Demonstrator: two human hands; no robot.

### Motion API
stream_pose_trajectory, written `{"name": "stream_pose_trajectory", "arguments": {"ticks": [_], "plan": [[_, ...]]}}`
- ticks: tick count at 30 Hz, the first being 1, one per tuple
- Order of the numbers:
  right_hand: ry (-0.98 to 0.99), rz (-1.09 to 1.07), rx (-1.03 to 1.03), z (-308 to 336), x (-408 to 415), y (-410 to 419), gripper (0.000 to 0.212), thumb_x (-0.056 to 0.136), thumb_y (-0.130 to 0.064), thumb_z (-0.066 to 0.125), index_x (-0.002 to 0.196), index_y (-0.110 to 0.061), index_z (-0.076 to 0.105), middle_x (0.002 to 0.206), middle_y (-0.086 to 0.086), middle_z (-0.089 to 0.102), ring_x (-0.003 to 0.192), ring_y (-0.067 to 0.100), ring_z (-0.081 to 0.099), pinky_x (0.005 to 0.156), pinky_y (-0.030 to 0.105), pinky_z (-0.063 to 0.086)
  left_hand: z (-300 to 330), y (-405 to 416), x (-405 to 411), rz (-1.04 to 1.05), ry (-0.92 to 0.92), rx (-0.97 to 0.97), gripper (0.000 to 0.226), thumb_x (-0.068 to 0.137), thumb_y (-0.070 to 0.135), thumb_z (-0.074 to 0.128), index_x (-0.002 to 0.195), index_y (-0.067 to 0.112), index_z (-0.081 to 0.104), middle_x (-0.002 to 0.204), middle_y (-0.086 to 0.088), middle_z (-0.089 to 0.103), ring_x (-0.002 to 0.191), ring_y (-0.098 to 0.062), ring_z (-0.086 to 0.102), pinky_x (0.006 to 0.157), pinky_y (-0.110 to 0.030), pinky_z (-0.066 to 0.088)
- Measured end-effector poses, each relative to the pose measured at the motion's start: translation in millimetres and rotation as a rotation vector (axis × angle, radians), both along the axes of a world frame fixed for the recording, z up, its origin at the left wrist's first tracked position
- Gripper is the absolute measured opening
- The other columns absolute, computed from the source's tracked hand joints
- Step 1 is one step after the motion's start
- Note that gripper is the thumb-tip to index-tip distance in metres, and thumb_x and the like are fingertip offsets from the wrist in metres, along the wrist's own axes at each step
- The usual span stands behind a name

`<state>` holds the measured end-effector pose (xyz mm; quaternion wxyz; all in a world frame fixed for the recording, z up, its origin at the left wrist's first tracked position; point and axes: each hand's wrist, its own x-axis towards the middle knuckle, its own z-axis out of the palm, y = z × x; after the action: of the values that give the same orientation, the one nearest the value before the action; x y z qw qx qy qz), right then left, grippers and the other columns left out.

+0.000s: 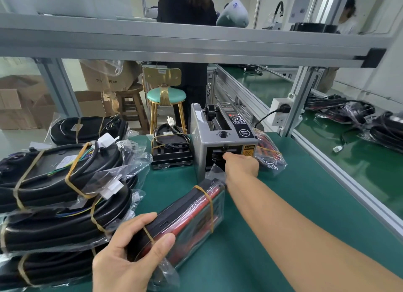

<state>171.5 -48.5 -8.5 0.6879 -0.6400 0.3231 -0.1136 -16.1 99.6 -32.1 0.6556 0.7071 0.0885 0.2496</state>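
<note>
My left hand (128,250) grips the near end of a black and red bagged pack (185,215) bound with yellow rubber bands; the pack lies at a slant on the green mat (283,193). My right hand (238,165) reaches to the front slot of a grey tape dispenser machine (218,143). Its fingers are at the outlet and hidden from me, so I cannot tell whether they pinch tape.
Several bagged black cable bundles (61,182) are stacked at the left. A black unit with coiled cord (171,148) sits left of the machine, a red bagged pack (269,154) to its right. An aluminium frame rail (196,43) crosses overhead. A stool (166,97) and a person stand beyond.
</note>
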Motion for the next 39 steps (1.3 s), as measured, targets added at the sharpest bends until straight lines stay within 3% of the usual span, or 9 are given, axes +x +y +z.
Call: {"name": "stream_pose_trajectory", "arguments": {"ticks": [5,7,9,12,16,23,28,33,39], "plan": [[-0.044,0.144,0.161,11.7,-19.0,-7.8,0.019,0.078,-0.012,0.073,0.067,-0.016,0.058,0.070,0.001,0.060,0.067,0.016,0.062,0.060,0.026,0.050,-0.9,-0.2,-1.6,-0.021,-0.032,0.031,0.042,0.041,0.008,0.080,0.083,0.012,0.074,0.087,-0.011,0.071,0.066,0.000,0.063,0.064,-0.003,0.048],[-0.074,0.295,0.224,24.5,-36.7,-23.5,0.019,0.078,-0.017,0.074,0.066,-0.020,0.060,0.058,-0.007,0.054,0.052,0.007,0.047,0.051,0.023,0.038,-2.2,-2.4,-0.5,-0.028,-0.061,0.064,0.042,0.040,0.010,0.080,0.081,0.014,0.074,0.084,-0.009,0.071,0.067,0.001,0.064,0.065,-0.002,0.047],[-0.097,0.444,0.165,37.6,-55.6,-40.6,0.020,0.077,-0.023,0.073,0.061,-0.021,0.060,0.052,-0.013,0.049,0.054,0.007,0.036,0.056,0.024,0.027,-4.3,-9.5,2.5,-0.033,-0.078,0.066,0.043,0.039,0.011,0.083,0.080,0.015,0.074,0.083,-0.008,0.071,0.067,0.000,0.064,0.065,-0.002,0.047],[-0.139,0.653,0.013,58.6,-92.8,-49.2,0.011,0.061,-0.030,0.076,0.056,-0.023,0.069,0.061,-0.015,0.060,0.059,0.003,0.050,0.066,0.026,0.028,-6.2,-30.4,8.5,-0.025,-0.124,0.071,0.048,0.040,0.024,0.097,0.083,0.020,0.074,0.091,0.004,0.071,0.076,0.001,0.064,0.070,-0.004,0.046],[-0.201,0.826,-0.123,59.1,-126.1,-38.8,0.015,0.056,-0.027,0.083,0.064,-0.016,0.076,0.108,-0.021,0.064,0.091,-0.019,0.055,0.079,0.021,0.033,-4.3,-55.4,9.4,-0.018,-0.157,0.089,0.041,0.049,0.023,0.081,0.089,0.025,0.072,0.097,0.016,0.067,0.092,-0.001,0.063,0.079,-0.005,0.043],[-0.238,0.732,-0.476,34.3,-146.5,-25.6,0.005,0.059,-0.038,0.075,0.059,-0.034,0.074,0.125,-0.040,0.044,0.129,-0.005,0.033,0.113,0.043,0.023,-3.6,-59.7,9.2,0.033,-0.172,0.156,0.040,0.054,0.022,0.080,0.093,0.025,0.069,0.099,0.005,0.061,0.093,0.002,0.060,0.073,-0.001,0.041],[-0.273,0.726,-0.525,24.4,-151.0,-24.6,0.011,0.065,-0.024,0.077,0.059,-0.032,0.073,0.119,-0.047,0.043,0.129,-0.015,0.027,0.116,0.045,0.015,0.1,-60.6,5.0,0.055,-0.158,0.065,0.038,0.055,0.045,0.076,0.089,0.040,0.059,0.092,0.006,0.057,0.078,-0.010,0.058,0.067,-0.008,0.043],[-0.259,0.693,-0.512,22.9,-151.6,-20.8,0.011,0.062,-0.026,0.075,0.057,-0.036,0.073,0.127,-0.038,0.044,0.131,-0.013,0.025,0.116,0.044,0.015,-1.5,-59.3,2.3,-0.025,-0.209,0.002,0.031,0.060,0.037,0.076,0.085,0.039,0.058,0.095,0.005,0.055,0.072,-0.011,0.056,0.064,-0.015,0.048],[-0.268,0.654,-0.504,20.5,-152.0,-17.9,0.006,0.059,-0.027,0.073,0.057,-0.033,0.072,0.123,-0.037,0.047,0.131,-0.011,0.027,0.115,0.044,0.018,-2.7,-58.4,3.1,-0.013,-0.246,0.059,0.025,0.064,0.036,0.074,0.084,0.034,0.059,0.094,0.004,0.055,0.077,-0.011,0.056,0.066,-0.009,0.044]]}}
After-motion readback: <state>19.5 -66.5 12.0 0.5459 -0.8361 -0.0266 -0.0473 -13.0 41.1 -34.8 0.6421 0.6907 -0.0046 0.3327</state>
